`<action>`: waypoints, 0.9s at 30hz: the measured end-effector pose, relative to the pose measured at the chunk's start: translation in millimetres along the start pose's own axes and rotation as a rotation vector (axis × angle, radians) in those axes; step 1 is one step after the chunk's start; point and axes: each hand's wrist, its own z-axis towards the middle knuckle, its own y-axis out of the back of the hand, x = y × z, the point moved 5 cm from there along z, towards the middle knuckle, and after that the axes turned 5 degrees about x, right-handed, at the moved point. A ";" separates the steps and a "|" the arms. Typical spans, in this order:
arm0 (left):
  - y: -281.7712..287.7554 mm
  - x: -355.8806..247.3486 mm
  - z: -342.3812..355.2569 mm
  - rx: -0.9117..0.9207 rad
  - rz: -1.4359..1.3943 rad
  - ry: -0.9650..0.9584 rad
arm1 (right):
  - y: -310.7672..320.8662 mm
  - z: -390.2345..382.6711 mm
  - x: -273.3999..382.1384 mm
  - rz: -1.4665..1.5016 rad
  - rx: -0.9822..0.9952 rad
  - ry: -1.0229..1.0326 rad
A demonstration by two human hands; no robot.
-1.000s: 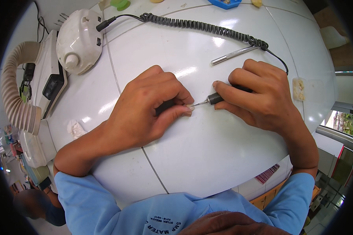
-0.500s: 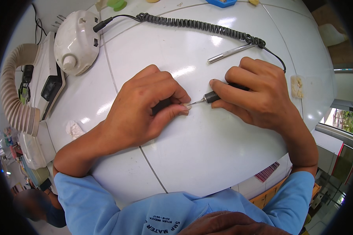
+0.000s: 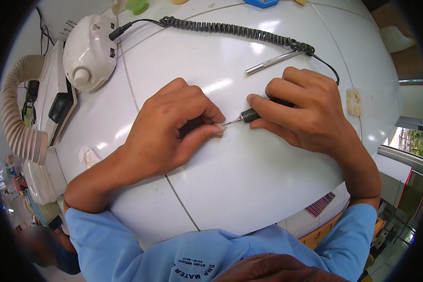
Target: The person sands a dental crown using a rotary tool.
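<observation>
My right hand [image 3: 310,110] grips a black rotary handpiece [image 3: 250,115] like a pen, its thin metal bit [image 3: 233,121] pointing left. Between the thumb and forefinger of my left hand [image 3: 171,124] is a small pale piece [image 3: 222,126]; most of it is hidden by the fingertips, and its kind is too small to make out. The bit's tip meets or nearly meets this piece. Both hands are over the white tabletop [image 3: 249,188].
A coiled black cord [image 3: 230,29] runs to a white control box [image 3: 90,51] at the far left. Beyond my hands lies a metal rod [image 3: 272,63]. A ribbed hose [image 3: 14,108], crumpled tissue [image 3: 88,156] and small clear tray [image 3: 354,101] flank them. Another person [image 3: 44,246] is at lower left.
The whole view has shifted very slightly. Both hands keep the same grips, and the bit stays at the pale piece.
</observation>
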 end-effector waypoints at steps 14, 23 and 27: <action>2.5 1.3 1.0 0.033 -0.033 0.024 | 1.3 -0.7 -1.8 0.014 0.003 0.006; 1.1 1.7 0.9 0.023 -0.032 0.010 | 0.8 -0.5 0.2 0.010 0.000 0.008; 1.8 0.9 0.6 0.011 -0.026 0.012 | 0.7 1.5 0.9 0.017 -0.003 0.017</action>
